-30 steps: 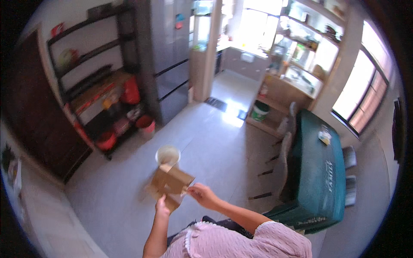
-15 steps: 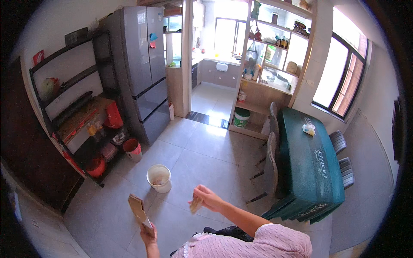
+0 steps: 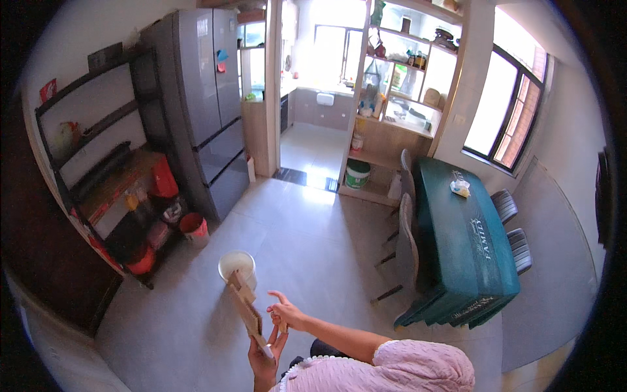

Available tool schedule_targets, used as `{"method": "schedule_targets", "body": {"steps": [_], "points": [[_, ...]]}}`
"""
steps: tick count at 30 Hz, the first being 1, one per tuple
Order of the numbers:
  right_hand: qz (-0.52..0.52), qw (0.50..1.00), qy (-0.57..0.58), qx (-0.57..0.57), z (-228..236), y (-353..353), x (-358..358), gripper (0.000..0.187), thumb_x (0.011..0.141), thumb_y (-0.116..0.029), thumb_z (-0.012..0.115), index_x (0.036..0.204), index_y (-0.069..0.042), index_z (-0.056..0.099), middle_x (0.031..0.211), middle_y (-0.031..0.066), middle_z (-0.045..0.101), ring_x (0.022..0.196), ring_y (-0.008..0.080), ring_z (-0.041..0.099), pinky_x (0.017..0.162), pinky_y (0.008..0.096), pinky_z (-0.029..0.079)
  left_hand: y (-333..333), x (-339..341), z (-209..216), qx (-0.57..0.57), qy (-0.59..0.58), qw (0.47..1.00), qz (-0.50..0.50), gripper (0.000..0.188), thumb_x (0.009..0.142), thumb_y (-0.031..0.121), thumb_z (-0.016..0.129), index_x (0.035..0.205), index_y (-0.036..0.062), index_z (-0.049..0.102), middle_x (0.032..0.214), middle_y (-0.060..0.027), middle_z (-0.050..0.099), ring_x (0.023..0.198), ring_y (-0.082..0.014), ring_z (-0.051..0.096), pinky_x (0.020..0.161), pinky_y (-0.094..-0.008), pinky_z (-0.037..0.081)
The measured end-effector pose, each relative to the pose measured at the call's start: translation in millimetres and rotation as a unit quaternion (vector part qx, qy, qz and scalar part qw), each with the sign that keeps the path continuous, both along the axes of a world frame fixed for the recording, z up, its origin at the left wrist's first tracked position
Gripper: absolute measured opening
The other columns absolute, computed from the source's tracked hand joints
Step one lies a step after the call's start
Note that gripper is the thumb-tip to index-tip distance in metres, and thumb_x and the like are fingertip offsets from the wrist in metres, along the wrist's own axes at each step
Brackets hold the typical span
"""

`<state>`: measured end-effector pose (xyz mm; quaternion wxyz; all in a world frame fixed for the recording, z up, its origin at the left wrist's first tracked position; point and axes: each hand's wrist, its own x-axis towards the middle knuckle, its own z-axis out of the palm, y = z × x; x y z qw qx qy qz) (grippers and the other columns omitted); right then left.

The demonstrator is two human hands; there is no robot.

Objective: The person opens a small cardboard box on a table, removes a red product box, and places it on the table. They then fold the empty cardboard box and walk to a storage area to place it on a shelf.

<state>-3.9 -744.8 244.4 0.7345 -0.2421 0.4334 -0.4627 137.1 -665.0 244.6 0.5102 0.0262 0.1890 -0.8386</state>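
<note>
My left hand [image 3: 263, 361] is closed around the lower end of a long, folded piece of brown cardboard [image 3: 246, 309]. The cardboard tilts up and away, and its far end overlaps the rim of a white bucket [image 3: 228, 262] on the floor; whether they touch I cannot tell. Close beside the cardboard is my right hand [image 3: 291, 317], index finger stretched out. Its other fingers are curled round a small tan piece of cardboard [image 3: 283, 326], mostly hidden by them.
A green-covered table [image 3: 450, 261] with grey chairs [image 3: 406, 251] stands at the right. Along the left are a black shelf rack [image 3: 98, 134], a red bucket [image 3: 194, 230] and a grey refrigerator [image 3: 202, 91]. Light floor tiles [image 3: 294, 235] lead to a doorway ahead.
My left hand has moved right with the cardboard, now in front of the white bucket. My right hand has come left and slightly down, close to it. The view has shifted slightly.
</note>
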Motion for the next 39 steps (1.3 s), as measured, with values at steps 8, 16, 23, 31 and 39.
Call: {"method": "schedule_targets", "body": {"steps": [8, 16, 23, 31, 39], "points": [[0.146, 0.973, 0.176, -0.038, 1, 2, -50, 0.026, 0.086, -0.008, 0.042, 0.108, -0.005, 0.056, 0.090, 0.0034, 0.054, 0.081, 0.0143, 0.057, 0.064, 0.0294, 0.050, -34, -36, -30, -0.048, -0.147, 0.987, -0.038, 0.047, 0.088, 0.031, 0.049, 0.128, 0.0081, 0.038, 0.129, -0.0067, 0.043, 0.119, -0.0267, 0.040, 0.101, -0.0500, 0.029], [0.050, 0.998, 0.026, -0.022, -46, -61, -151, 0.026, 0.083, -0.006, 0.049, 0.109, -0.004, 0.054, 0.097, 0.0049, 0.055, 0.083, 0.0167, 0.058, 0.062, 0.0311, 0.052, -104, -117, -44, -0.053, -0.217, 0.957, -0.185, 0.044, 0.087, 0.034, 0.052, 0.122, 0.0086, 0.043, 0.119, -0.0043, 0.051, 0.111, -0.0232, 0.047, 0.097, -0.0426, 0.035], [-0.009, 0.995, 0.075, 0.060, -31, -164, -275, 0.038, 0.080, 0.003, 0.047, 0.117, -0.005, 0.046, 0.094, 0.0085, 0.055, 0.081, 0.0221, 0.059, 0.062, 0.0317, 0.053, -180, -185, -59, 0.033, -0.239, 0.958, -0.157, 0.043, 0.085, 0.032, 0.055, 0.119, 0.0079, 0.047, 0.117, -0.0062, 0.054, 0.110, -0.0227, 0.049, 0.096, -0.0416, 0.037], [-0.001, 0.978, -0.075, 0.195, -40, -277, -307, 0.010, 0.086, -0.011, 0.041, 0.081, -0.007, 0.048, 0.063, 0.0043, 0.046, 0.051, 0.0143, 0.043, 0.040, 0.0216, 0.031, -221, -122, -102, 0.184, -0.357, 0.914, 0.061, 0.035, 0.087, 0.029, 0.053, 0.114, 0.0080, 0.051, 0.114, -0.0080, 0.056, 0.107, -0.0256, 0.051, 0.093, -0.0437, 0.039], [0.123, 0.968, -0.044, 0.216, -67, -404, -278, 0.020, 0.092, -0.024, 0.040, 0.088, -0.007, 0.051, 0.055, -0.0010, 0.029, 0.045, 0.0102, 0.030, 0.038, 0.0226, 0.023, -301, -44, -126, 0.278, -0.414, 0.831, 0.245, 0.027, 0.087, 0.024, 0.054, 0.108, 0.0065, 0.053, 0.108, -0.0059, 0.058, 0.102, -0.0226, 0.053, 0.089, -0.0404, 0.043]]}}
